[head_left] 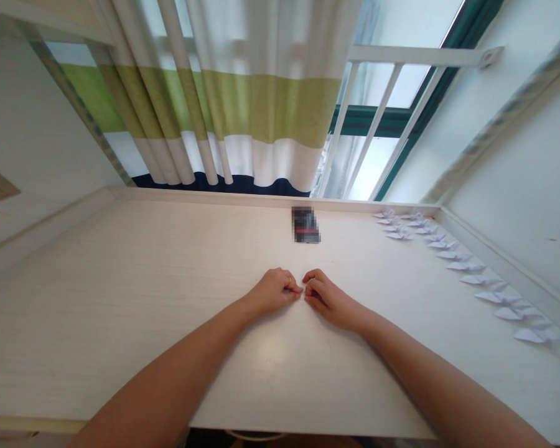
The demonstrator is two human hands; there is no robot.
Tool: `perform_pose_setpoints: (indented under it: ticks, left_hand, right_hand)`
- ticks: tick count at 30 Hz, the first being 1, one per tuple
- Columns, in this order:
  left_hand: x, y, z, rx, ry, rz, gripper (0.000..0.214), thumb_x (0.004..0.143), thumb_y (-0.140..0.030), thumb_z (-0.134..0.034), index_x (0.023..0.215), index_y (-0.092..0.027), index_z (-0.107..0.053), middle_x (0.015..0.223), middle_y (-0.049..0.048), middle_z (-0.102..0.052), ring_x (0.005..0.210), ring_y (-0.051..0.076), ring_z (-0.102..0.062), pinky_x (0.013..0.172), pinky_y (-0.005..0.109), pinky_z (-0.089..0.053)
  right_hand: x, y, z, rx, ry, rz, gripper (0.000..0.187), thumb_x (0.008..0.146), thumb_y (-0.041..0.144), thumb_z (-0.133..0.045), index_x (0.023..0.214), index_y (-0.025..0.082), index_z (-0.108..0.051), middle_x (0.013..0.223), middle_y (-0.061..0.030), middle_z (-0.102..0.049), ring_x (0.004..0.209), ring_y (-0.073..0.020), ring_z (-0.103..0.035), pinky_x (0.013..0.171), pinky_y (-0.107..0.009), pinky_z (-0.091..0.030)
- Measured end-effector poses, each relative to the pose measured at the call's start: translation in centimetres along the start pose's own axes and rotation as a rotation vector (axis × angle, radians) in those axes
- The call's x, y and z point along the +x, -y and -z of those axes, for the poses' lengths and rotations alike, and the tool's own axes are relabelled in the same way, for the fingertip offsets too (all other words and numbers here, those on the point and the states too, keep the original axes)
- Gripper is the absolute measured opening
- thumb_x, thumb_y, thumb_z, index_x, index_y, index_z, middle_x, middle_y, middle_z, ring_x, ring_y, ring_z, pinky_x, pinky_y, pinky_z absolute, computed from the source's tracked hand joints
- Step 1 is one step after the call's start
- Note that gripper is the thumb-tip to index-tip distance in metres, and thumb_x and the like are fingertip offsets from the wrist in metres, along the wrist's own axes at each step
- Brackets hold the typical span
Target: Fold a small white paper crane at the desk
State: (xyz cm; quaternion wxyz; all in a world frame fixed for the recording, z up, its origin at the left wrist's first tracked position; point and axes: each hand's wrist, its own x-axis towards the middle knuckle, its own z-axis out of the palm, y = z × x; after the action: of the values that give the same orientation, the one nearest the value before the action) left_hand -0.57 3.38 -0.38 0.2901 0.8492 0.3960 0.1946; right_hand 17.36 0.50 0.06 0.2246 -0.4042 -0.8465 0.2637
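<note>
The bare left hand [274, 291] and the bare right hand [326, 297] nearly meet over the pale, wood-grained table [144, 280], both with fingers curled inward. The fingertips are too small in view to tell whether either pair closes fully, or what, if anything, they have hold of; something white would be lost against the surface. The things that do show plainly are small, folded white paper birds [465, 267], lined up along the table's right side, with a few more near the far right corner.

The likeliest trouble is a crooked crease or a tear, should the fingertips be working thin paper and pull unevenly. A tiny piece might also slip and be hard to spot, white on near-white. The birds look light, so a swinging right forearm or a draught could upset their row.

As for writing, the dark, rectangular object with a reddish stripe [305, 225] beyond the hands is pixelated, so any brand or label there is unreadable. No other lettering can be made out.
</note>
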Motion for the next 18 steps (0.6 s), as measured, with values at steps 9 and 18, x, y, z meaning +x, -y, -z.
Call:
perform_pose_setpoints:
  ticks: [9, 18]
  left_hand:
    - [0.0, -0.1, 0.0, 0.000, -0.006, -0.024, 0.016, 0.071, -0.023, -0.056, 0.075, -0.018, -0.071, 0.078, 0.0035, -0.066, 0.076, 0.014, -0.056, 0.076, 0.025, -0.040]
    - [0.0, 0.1, -0.2, 0.031, -0.009, -0.051, 0.018, 0.074, -0.024, -0.053, 0.076, -0.018, -0.070, 0.078, 0.0036, -0.066, 0.076, 0.014, -0.055, 0.077, 0.027, -0.040]
  right_hand:
    - [0.6, 0.1, -1.2, -0.059, -0.075, -0.145, 0.015, 0.073, 0.005, -0.046, 0.063, 0.016, -0.046, 0.087, -0.0071, -0.047, 0.074, -0.0140, -0.049, 0.070, -0.031, -0.044]
    - [1.1, 0.2, -1.2, -0.071, -0.065, -0.229, 0.016, 0.070, 0.004, -0.047, 0.060, 0.016, -0.046, 0.082, -0.0048, -0.047, 0.070, -0.0126, -0.048, 0.068, -0.028, -0.043]
